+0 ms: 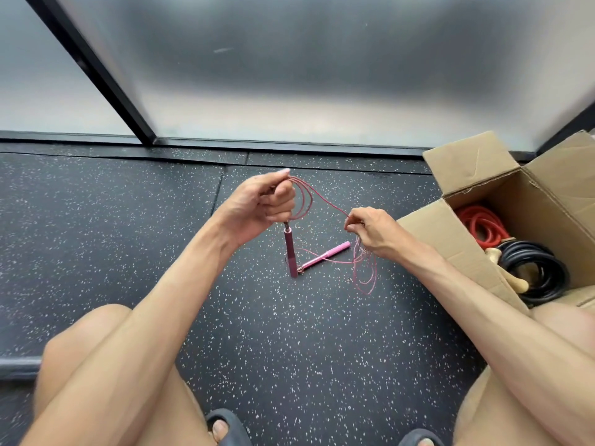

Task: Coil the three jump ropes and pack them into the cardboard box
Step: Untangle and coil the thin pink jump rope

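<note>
— What do we see beneath everything?
— We see the dark speckled floor (pixel 289 333). At its far right corner, beside the frosted wall (pixel 322 75), the cardboard box (pixel 450 239) stands with its flaps open.
— What do we find inside it?
— We find the black rope (pixel 534 268) coiled at the near side, with pale wooden handles (pixel 512 278) against it. The red rope (pixel 479 223) is coiled just behind.
— Where do we put the pink rope (pixel 322 197)?
— We put it outside the box, over the middle of the floor, strung between our hands.
— How do our hands stand?
— We hold them apart. Our left hand (pixel 260 204) is raised, with its fingers curled round several loops of the cord. Our right hand (pixel 370 231), nearer the box, pinches the same cord, and slack loops hang below it to the floor.
— And the smallest parts?
— We see the darker pink handle (pixel 291 252) hanging upright under our left fist. The lighter pink handle (pixel 325 255) lies flat on the floor, one end close to the hanging one's tip.
</note>
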### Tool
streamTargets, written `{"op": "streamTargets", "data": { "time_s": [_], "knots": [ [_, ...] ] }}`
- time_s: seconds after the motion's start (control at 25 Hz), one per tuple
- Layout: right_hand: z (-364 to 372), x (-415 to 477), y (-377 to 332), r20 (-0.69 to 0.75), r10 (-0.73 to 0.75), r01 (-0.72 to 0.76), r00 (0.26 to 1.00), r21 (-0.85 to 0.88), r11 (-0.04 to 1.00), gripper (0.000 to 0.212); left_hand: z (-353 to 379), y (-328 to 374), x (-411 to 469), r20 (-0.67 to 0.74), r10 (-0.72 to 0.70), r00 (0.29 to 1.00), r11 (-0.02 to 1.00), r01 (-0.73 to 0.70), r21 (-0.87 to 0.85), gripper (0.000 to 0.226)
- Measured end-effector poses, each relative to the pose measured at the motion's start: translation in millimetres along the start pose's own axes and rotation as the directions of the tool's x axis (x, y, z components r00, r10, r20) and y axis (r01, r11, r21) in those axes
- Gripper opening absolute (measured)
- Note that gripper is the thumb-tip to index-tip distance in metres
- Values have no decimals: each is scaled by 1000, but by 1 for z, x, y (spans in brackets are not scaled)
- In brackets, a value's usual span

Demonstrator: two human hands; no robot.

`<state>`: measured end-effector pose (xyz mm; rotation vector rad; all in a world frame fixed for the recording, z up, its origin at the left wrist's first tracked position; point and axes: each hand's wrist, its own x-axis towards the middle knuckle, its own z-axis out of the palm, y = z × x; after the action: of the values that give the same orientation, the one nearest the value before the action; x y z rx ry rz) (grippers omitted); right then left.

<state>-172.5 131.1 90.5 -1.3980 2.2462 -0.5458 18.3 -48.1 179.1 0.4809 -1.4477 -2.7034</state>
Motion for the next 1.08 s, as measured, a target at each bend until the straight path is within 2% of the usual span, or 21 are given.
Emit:
{"op": "streamTargets", "data": {
  "time_s": [0.08, 0.2, 0.32, 0.4, 0.52, 0.56, 0.64, 0.72, 0.84, 0.96, 1.0, 1.08],
  "knots": [
    [-1, -3, 0, 20, 34, -35, 999, 15, 999, 11, -1, 1, 2, -89, 63, 994, 997, -67, -45, 42],
    [-5, -7, -6, 28, 85, -88, 996, 134, 987, 9, -1, 0, 5, -196, 150, 969, 981, -170, -91, 37],
    [-2, -10, -13, 132, 97, -140, 986, 374, 917, 23, -2, 1, 11, -331, 245, 911, 947, -299, -121, 31],
    [0, -12, -19, 215, 51, -165, 975, 555, 816, 33, -7, 3, 15, -447, 270, 853, 917, -369, -150, 31],
    [3, -15, -21, 346, -4, -271, 938, 742, 614, 31, -18, 3, 24, -628, 245, 739, 901, -412, -133, 32],
    [4, -13, -19, 363, -9, -288, 932, 754, 590, 26, -21, 2, 29, -680, 230, 696, 896, -425, -131, 33],
    [6, -4, -8, 331, 40, -281, 943, 720, 634, 14, -26, -2, 42, -775, 202, 599, 886, -449, -116, 33],
    [7, 7, 4, 286, 117, -291, 951, 701, 651, 15, -31, -8, 56, -845, 175, 505, 877, -470, -98, 31],
    [7, 16, 16, 259, 195, -324, 946, 753, 573, 16, -40, -18, 70, -893, 155, 422, 868, -490, -81, 31],
    [10, 21, 20, 219, 215, -302, 952, 794, 528, 18, -45, -31, 76, -889, 201, 412, 896, -443, -2, 31],
    [10, 20, 18, 198, 215, -284, 956, 798, 532, 18, -44, -38, 77, -863, 251, 438, 919, -388, 70, 33],
    [9, 19, 13, 148, 207, -240, 967, 801, 548, 18, -36, -56, 78, -747, 383, 543, 924, -230, 306, 37]
  ]
}}
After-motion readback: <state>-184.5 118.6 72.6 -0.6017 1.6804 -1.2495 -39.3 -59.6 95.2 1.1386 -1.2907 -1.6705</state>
